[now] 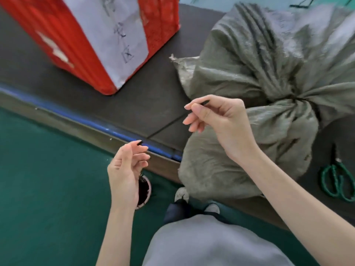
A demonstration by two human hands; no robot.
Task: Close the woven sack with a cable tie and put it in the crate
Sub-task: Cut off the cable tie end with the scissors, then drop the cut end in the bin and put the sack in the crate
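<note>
Left hand [124,169] pinching black bit [139,143], right hand [217,116] pinching black strip [204,102], grey-green sack [221,169] cinched.

Dark grey table top [134,104] spans 10 to 4 o'clock, its near edge trimmed by a blue strip [115,131]; green floor [48,179] at 8 o'clock; soft, even light.

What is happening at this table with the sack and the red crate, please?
A person at the table is closing up a woven sack. Its neck already looks cinched by a dark cable tie. The right hand pinches a short black strip and the left hand pinches a black bit, probably tie material. The sack lies on the table beside the red crate, not yet in it. Green-handled scissors lie further right.
</note>
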